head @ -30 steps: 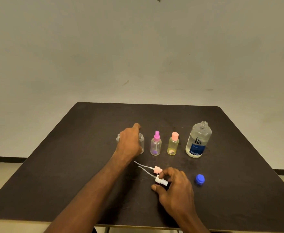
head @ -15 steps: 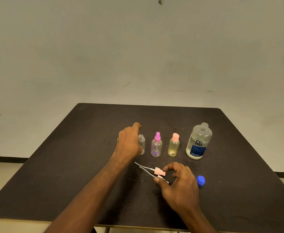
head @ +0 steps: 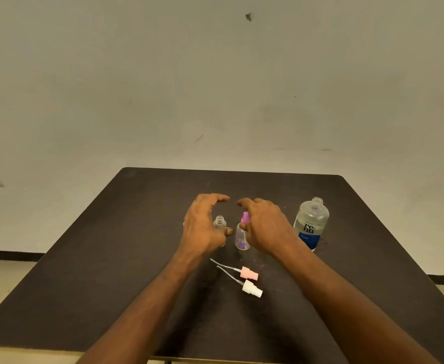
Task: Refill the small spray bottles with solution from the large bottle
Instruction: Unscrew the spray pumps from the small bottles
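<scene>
Two hands, left (head: 202,227) & right (head: 265,229), held open-fingered, nothing gripped, beside uncapped small bottle (head: 220,224) & pink-capped spray bottle (head: 242,236); either could be toppled if nudged.

The counter (head: 110,258) is a dark brown, faintly speckled. At its 1 o'clock the large bottle (head: 310,224) is clear, with black lettering over a blue band. The small spray bottle (head: 242,236) is clear with a magenta-pink top and purple at its base. Toward 6 o'clock lie a pale pink sprayer head (head: 249,273) and a white sprayer head (head: 252,288).
</scene>
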